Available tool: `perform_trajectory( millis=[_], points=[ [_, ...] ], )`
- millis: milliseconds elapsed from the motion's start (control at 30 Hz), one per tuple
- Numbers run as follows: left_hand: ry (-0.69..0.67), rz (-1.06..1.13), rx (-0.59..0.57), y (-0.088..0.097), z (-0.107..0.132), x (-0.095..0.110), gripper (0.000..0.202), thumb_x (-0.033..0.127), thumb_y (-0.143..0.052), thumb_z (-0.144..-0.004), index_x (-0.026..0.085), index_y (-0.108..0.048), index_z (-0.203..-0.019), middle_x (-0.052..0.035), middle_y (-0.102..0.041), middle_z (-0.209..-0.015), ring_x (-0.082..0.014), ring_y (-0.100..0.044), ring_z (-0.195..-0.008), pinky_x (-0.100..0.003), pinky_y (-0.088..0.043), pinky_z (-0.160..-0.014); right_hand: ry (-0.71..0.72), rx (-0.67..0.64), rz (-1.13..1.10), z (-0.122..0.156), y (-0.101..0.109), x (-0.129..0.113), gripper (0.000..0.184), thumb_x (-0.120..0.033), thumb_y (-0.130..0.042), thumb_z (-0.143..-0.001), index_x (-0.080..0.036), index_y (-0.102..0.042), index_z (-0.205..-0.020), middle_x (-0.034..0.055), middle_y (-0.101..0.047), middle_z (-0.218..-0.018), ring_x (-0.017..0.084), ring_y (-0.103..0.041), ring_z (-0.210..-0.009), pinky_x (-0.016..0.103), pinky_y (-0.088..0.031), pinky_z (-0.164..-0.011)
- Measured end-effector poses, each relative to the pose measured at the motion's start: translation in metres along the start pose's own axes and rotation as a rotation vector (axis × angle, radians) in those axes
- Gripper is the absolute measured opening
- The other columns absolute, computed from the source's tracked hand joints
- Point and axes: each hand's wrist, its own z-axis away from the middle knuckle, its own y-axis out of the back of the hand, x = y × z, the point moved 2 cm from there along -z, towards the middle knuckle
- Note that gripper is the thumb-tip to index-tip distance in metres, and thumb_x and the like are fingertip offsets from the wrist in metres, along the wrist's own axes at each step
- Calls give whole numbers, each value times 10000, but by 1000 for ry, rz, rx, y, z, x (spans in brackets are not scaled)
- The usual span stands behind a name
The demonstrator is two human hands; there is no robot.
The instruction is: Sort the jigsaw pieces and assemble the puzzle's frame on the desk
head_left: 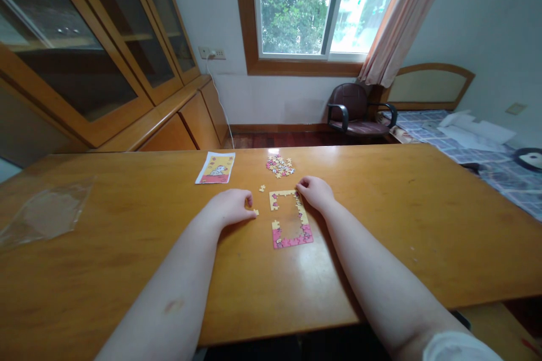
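Note:
A part-built jigsaw frame (290,219), yellow above and pink below with a bare middle, lies on the wooden table (381,225). My left hand (231,207) rests curled just left of it, fingertips pinching a small yellow puzzle piece (256,212). At the frame's top right corner my right hand (314,191) lies with its fingers curled down on the border pieces; what they grip is hidden. One loose piece (262,188) sits between the hands. A pile of loose pieces (279,166) lies further back.
A reference picture card (215,168) lies at the back left of the table. A clear plastic bag (44,211) lies at the far left. Behind the table stand a wooden cabinet (97,62), a dark armchair (355,110) under the window and a bed (474,141).

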Motion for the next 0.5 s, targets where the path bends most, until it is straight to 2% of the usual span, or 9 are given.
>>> perform_trajectory(
  millis=[133, 300, 400, 500],
  points=[
    [-14, 1, 7, -9, -3, 9, 253, 450, -641, -646, 228, -618, -765, -27, -690, -833, -198, -624, -720, -268, -380, -542, 5, -4, -1, 0, 1, 0, 229, -407, -532, -834, -240, -687, -810, 9, -706, -866, 160, -599, -794, 241, -339, -602],
    [-91, 40, -43, -8, 0, 19, 116, 298, -603, -682, 233, -645, -769, -14, -695, -830, -177, -624, -726, -254, -393, -564, 1, -10, 3, 0, 1, 0, 225, -400, -537, -836, -237, -691, -818, 10, -705, -873, 160, -603, -812, 241, -349, -611],
    [-177, 71, -60, -4, 4, 22, 171, 225, -557, -710, 259, -663, -840, -1, -696, -872, -163, -623, -749, -247, -413, -602, 0, -6, 5, 0, 1, 0, 224, -401, -540, -832, -236, -689, -811, 10, -705, -869, 163, -604, -816, 243, -342, -601],
    [-226, 70, 4, -1, 6, 22, 192, 254, -556, -720, 268, -648, -888, -2, -687, -922, -169, -619, -796, -253, -428, -653, -1, -3, -1, 0, 1, 0, 224, -402, -536, -831, -240, -688, -806, 8, -705, -864, 162, -599, -805, 243, -334, -594]
  ],
)
